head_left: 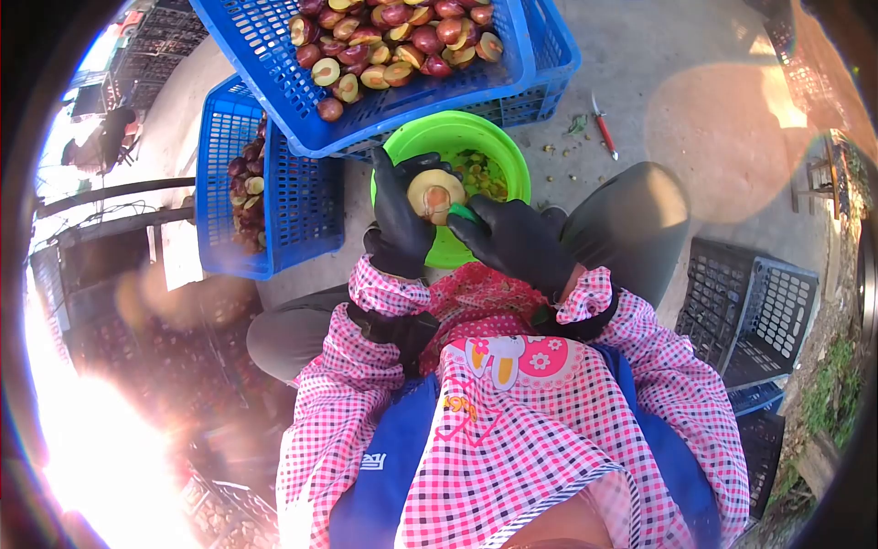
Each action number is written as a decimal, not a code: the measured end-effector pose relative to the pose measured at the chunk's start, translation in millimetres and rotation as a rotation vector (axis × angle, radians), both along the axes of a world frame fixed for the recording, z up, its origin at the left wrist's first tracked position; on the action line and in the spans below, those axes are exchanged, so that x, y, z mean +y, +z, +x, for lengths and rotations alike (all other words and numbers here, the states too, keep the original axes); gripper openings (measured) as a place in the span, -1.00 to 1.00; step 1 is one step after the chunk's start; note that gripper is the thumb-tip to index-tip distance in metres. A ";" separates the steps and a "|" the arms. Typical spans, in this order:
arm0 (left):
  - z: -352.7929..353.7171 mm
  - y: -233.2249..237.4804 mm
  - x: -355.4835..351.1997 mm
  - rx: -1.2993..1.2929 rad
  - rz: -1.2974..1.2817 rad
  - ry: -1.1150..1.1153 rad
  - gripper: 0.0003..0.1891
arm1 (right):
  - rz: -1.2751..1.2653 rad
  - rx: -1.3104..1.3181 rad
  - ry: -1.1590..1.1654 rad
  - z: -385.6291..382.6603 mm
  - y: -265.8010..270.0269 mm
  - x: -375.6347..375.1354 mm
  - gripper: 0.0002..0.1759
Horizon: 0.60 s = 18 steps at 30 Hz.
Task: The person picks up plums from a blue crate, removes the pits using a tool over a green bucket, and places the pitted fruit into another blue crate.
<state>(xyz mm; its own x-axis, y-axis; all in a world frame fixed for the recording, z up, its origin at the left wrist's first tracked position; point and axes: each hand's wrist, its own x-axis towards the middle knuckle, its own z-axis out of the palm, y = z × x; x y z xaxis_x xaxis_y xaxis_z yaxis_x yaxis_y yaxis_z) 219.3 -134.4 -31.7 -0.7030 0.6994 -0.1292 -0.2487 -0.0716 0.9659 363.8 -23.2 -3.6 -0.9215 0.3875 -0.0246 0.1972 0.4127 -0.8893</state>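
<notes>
the grey floor (640, 82) carries a blue crate (306, 220) at left, a green tub (522, 174) centrally, a red-handled knife (605, 134) far right, and black crates (716, 288) at right.

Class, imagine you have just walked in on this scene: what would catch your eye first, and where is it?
Probably the lime-green tub near the upper centre, where the black-gloved left hand holds a pale cut fruit and the right hand holds a small green object beside it. Just above, a blue crate displays red-skinned pieces, and the pink checked garment fills the lower middle.
</notes>
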 end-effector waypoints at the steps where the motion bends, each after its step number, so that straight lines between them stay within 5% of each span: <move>1: -1.4 -3.6 -0.6 -0.002 0.000 -0.001 -0.37 | -0.004 -0.012 -0.019 0.1 3.3 -1.5 -0.54; 7: 0.4 -11.5 -1.3 0.002 0.026 0.113 -0.19 | 0.017 0.020 -0.070 -0.7 -2.1 -8.5 -0.60; 9: 5.2 -4.7 -1.5 0.534 -0.048 0.033 -0.09 | 0.029 0.023 -0.066 -0.5 -3.7 -8.6 -0.61; 10: 3.4 -2.8 -0.5 0.531 -0.049 0.032 -0.09 | -0.024 0.034 -0.040 0.2 -4.6 -7.8 -0.61; 13: -0.6 12.8 9.0 0.424 -0.162 0.033 -0.23 | -0.082 0.098 0.002 0.9 -19.8 -7.1 -0.59; 15: -0.8 37.5 20.6 -0.039 -0.214 0.050 -0.19 | -0.089 0.158 0.017 -1.0 -20.1 1.8 -0.57; 17: -1.7 44.1 25.2 -0.054 -0.136 0.033 -0.17 | -1.001 -0.391 0.230 -0.1 -0.1 17.4 -0.51; 18: -1.7 45.5 26.2 -0.066 -0.055 0.016 -0.10 | -1.001 -0.391 0.231 1.9 -1.0 15.2 -0.51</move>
<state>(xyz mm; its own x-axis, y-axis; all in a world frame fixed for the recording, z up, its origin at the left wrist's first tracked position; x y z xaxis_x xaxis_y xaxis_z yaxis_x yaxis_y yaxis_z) 217.6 -108.2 13.9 -0.7029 0.6785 -0.2135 -0.3115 -0.0238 0.9499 365.8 -8.0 -4.5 -0.8296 -0.1517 -0.5373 0.5490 -0.3973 -0.7354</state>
